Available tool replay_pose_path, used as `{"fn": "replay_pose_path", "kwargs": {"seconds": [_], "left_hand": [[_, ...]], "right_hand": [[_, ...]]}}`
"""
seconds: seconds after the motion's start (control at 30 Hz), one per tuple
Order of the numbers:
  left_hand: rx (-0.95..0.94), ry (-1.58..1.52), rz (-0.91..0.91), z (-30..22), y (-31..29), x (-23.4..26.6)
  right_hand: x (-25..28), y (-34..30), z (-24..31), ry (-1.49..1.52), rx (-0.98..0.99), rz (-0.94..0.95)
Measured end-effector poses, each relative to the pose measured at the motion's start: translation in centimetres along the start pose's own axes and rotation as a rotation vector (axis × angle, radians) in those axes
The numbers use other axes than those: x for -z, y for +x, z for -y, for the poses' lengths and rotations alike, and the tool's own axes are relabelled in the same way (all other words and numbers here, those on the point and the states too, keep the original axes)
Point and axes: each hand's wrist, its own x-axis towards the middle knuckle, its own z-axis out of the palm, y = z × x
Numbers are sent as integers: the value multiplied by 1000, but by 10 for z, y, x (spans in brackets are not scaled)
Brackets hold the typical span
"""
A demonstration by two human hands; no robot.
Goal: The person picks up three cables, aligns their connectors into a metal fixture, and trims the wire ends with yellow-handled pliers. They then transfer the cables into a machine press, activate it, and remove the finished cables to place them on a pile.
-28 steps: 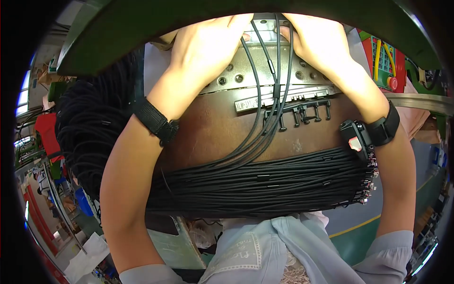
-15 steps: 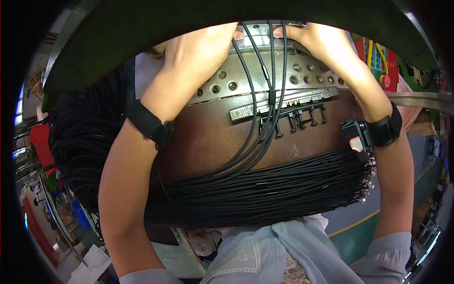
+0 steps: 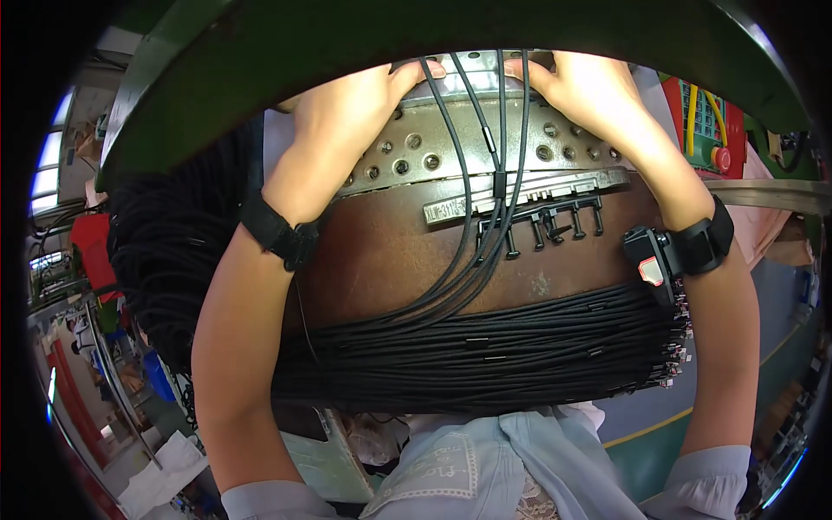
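Left hand (image 3: 347,108) up at the metal block (image 3: 475,65), thumb stretched inward; the green frame (image 3: 416,30) blocks the fingers, so any pinch, I can't tell. Between the hands, black cables (image 3: 502,113) climb over the tabletop (image 3: 373,251), a sleeve (image 3: 500,185) apparently keeping them gathered; their bundle (image 3: 485,373) lies near the lap, seemingly for easy reach. Metal bar (image 3: 442,212) beneath. Right hand (image 3: 594,95): thumb inward too, grip hidden. Red box (image 3: 735,121) beyond.
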Motion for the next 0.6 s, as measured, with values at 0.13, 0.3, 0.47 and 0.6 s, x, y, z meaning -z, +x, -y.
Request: {"fn": "replay_pose_path", "kwargs": {"seconds": [0.13, 0.3, 0.47, 0.6], "left_hand": [[-26, -12, -82, 4, 3, -7], [83, 69, 16, -7, 2, 5], [88, -52, 52, -5, 0, 1], [76, -31, -18, 4, -2, -7]], "right_hand": [[7, 0, 9, -2, -39, -46], [10, -4, 12, 144, -139, 2], [-1, -5, -5, 127, -7, -132], [3, 1, 5, 86, -29, -113]]}}
